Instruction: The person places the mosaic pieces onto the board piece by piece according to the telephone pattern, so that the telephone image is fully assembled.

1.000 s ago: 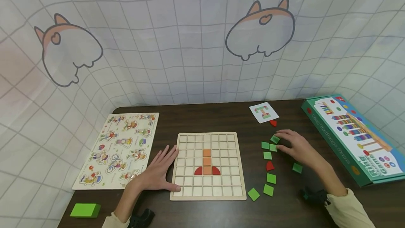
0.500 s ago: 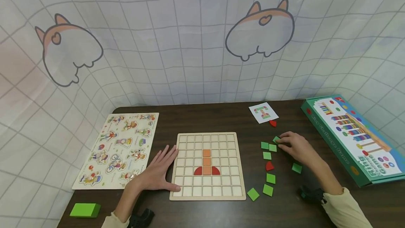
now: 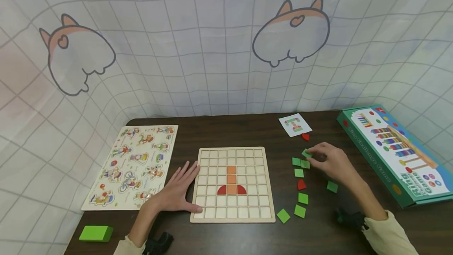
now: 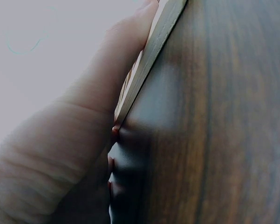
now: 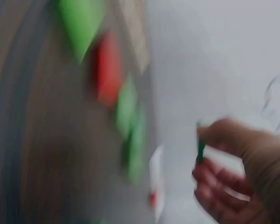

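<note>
A wooden grid board [image 3: 249,215] lies on the table with three orange square tiles [image 3: 231,179] in a column. Red rounded tiles [image 3: 242,189] flank the lowest one. My left hand [image 3: 173,194] rests flat at its left edge, fingers spread along the frame and thumb on the lower corner. To the right of the board, my right hand [image 3: 332,160] pinches a green square tile [image 5: 201,148] between thumb and fingers. In the right wrist view the tile appears edge-on, raised off the table. Below the hand are loose green tiles [image 3: 299,173] and a red tile [image 3: 301,184].
A pattern card [image 3: 293,129] lies at the back, a red tile [image 3: 305,137] by its corner. A green game box [image 3: 396,156] stands at the right. On the left are a picture puzzle board [image 3: 139,168] and a green block [image 3: 96,233]. A patterned curtain [image 3: 212,50] hangs behind.
My right hand has closed its thumb and fingers on the green square tile and lifted it slightly off the table. My left hand and the board have stayed put.
</note>
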`<action>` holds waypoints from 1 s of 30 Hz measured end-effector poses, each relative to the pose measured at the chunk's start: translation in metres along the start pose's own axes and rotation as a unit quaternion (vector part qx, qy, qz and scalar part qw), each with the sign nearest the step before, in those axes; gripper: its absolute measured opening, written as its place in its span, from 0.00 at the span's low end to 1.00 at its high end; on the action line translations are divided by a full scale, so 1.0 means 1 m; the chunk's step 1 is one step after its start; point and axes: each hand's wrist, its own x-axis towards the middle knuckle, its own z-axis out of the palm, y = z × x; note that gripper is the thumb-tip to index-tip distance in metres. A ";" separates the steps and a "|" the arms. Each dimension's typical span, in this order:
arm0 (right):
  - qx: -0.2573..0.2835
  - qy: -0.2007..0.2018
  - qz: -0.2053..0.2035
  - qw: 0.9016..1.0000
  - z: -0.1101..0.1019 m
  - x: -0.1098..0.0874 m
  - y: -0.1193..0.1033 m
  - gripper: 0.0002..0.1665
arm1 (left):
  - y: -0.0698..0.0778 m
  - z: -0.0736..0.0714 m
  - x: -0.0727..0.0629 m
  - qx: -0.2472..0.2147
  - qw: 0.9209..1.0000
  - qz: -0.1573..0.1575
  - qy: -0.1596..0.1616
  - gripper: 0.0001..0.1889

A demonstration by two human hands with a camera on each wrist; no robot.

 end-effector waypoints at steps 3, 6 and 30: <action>0.082 0.036 -0.123 0.988 0.007 -0.001 -0.039 0.16 | 0.001 -0.001 0.000 -0.002 1.000 -0.001 -0.001 0.64; 0.135 0.017 -0.241 0.961 0.025 -0.004 -0.081 0.18 | 0.001 -0.001 0.001 0.002 1.000 -0.003 -0.001 0.64; -0.005 -0.094 -0.315 0.944 0.094 -0.015 -0.143 0.04 | -0.001 0.004 0.001 0.010 1.000 0.005 0.004 0.63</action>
